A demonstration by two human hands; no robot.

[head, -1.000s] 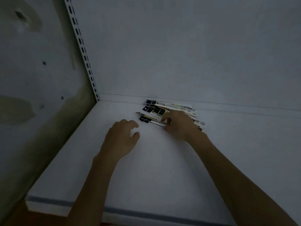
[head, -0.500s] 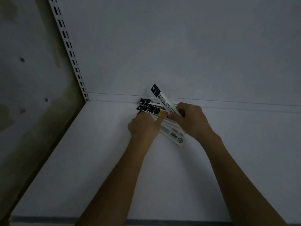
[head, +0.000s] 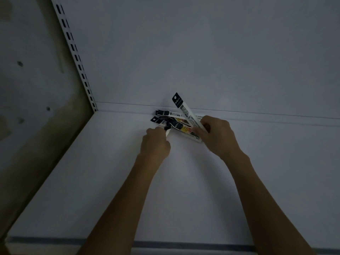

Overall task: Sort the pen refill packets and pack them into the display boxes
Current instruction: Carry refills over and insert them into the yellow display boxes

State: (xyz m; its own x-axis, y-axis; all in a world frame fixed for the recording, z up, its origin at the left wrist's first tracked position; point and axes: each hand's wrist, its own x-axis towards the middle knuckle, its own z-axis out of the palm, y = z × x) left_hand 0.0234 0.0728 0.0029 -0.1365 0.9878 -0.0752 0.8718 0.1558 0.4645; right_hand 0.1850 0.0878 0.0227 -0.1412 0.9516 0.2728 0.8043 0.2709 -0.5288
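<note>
Centre frame, at the back edge of a white shelf (head: 110, 181), the right hand (head: 219, 138) grips one pen refill packet (head: 184, 110) tilted upward; the left hand (head: 155, 145), fingers curled, seems in the dim light to pinch another from the pile (head: 177, 124). Aligning the black ends before lifting should help: packets are slim, white, black-topped.

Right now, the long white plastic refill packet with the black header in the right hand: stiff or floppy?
Likely stiff: the long white black-headed packet juts straight from the right hand, free end not drooping. Probably light: a finger pinch holds it. Possibly slippery: the packet pile lies splayed.
</note>
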